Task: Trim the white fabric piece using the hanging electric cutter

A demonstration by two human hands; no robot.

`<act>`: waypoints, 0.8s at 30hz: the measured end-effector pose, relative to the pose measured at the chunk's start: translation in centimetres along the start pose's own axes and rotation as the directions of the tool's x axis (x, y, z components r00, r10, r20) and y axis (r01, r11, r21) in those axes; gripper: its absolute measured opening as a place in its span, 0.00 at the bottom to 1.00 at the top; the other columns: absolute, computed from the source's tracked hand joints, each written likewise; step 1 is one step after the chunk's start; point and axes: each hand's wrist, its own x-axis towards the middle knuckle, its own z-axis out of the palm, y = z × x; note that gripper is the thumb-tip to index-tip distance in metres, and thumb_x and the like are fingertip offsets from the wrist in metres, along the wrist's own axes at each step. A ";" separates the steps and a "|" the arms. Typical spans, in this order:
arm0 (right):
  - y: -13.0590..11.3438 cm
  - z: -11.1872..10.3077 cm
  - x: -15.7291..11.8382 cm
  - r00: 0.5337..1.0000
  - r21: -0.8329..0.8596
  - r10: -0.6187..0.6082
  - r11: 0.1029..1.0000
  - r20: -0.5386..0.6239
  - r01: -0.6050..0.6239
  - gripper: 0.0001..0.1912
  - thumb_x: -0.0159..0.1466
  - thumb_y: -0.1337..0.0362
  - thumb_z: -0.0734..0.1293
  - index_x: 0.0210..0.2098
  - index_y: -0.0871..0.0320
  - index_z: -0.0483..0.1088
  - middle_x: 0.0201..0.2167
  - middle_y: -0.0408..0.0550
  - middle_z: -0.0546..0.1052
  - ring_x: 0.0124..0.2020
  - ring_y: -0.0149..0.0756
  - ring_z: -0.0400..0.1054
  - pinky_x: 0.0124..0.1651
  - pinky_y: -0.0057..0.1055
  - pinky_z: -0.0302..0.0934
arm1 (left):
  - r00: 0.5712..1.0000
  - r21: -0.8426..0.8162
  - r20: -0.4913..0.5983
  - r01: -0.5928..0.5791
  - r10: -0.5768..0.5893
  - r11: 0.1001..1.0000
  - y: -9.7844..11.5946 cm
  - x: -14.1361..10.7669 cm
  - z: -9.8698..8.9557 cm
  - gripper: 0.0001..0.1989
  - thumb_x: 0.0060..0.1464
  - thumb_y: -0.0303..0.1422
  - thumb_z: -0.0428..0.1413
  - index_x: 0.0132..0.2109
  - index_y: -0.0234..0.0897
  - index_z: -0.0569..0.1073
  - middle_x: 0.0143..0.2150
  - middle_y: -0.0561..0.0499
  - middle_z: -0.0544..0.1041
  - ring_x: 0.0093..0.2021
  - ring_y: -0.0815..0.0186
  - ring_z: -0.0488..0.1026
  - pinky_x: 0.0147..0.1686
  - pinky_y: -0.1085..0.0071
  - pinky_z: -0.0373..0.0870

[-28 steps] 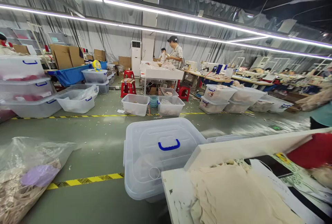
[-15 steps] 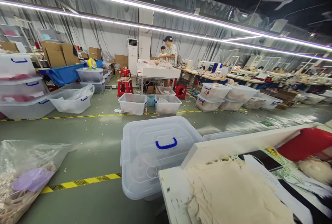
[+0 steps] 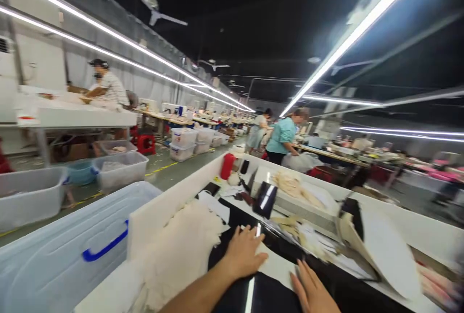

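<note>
My left hand (image 3: 243, 251) lies with its fingers spread on the black surface, at the left end of a pale flat piece (image 3: 277, 265). At the right end of that piece is my right hand (image 3: 312, 288), palm down with its fingers stretched. A slightly blurred pile of cream fabric pieces (image 3: 177, 240) lies to the left of my left hand. Beyond my hands are a dark glossy object (image 3: 265, 199) and loose pale scraps (image 3: 311, 235).
A lidded plastic bin (image 3: 65, 240) with a blue handle stands left of the table. The table's raised white edge (image 3: 174, 194) runs along its left side. A person in a teal top (image 3: 283, 134) bends beyond it. A large curved white piece (image 3: 389, 250) is at right.
The view has swung right toward the table. Both my hands, out of view before, now show on the black surface.
</note>
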 end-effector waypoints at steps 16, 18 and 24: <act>-4.8 1.7 0.4 0.982 -0.045 0.077 0.995 -0.175 -0.086 0.30 0.76 0.50 0.52 0.59 0.64 0.74 0.58 0.62 0.77 0.59 0.54 0.73 0.60 0.48 0.70 | 0.991 0.248 0.027 -0.132 0.130 0.960 -0.1 -2.4 -10.3 0.19 0.67 0.32 0.50 0.61 0.45 0.76 0.68 0.49 0.71 0.70 0.54 0.64 0.73 0.49 0.51; -4.9 1.8 0.5 0.980 -0.021 0.075 0.997 -0.182 -0.080 0.30 0.76 0.50 0.52 0.59 0.63 0.74 0.57 0.62 0.78 0.58 0.54 0.74 0.60 0.48 0.70 | 0.996 0.265 -0.010 -0.085 0.090 0.960 -1.4 -3.2 -13.6 0.20 0.68 0.34 0.49 0.61 0.44 0.76 0.67 0.48 0.72 0.68 0.54 0.66 0.71 0.52 0.57; -4.6 1.8 0.0 0.978 0.110 0.093 0.991 -0.185 -0.073 0.32 0.75 0.47 0.51 0.57 0.65 0.72 0.56 0.66 0.77 0.59 0.58 0.72 0.63 0.55 0.66 | 0.989 0.334 -0.070 0.147 -0.132 0.931 -5.2 -7.2 -21.4 0.19 0.66 0.35 0.48 0.56 0.39 0.80 0.58 0.45 0.79 0.57 0.53 0.76 0.60 0.59 0.69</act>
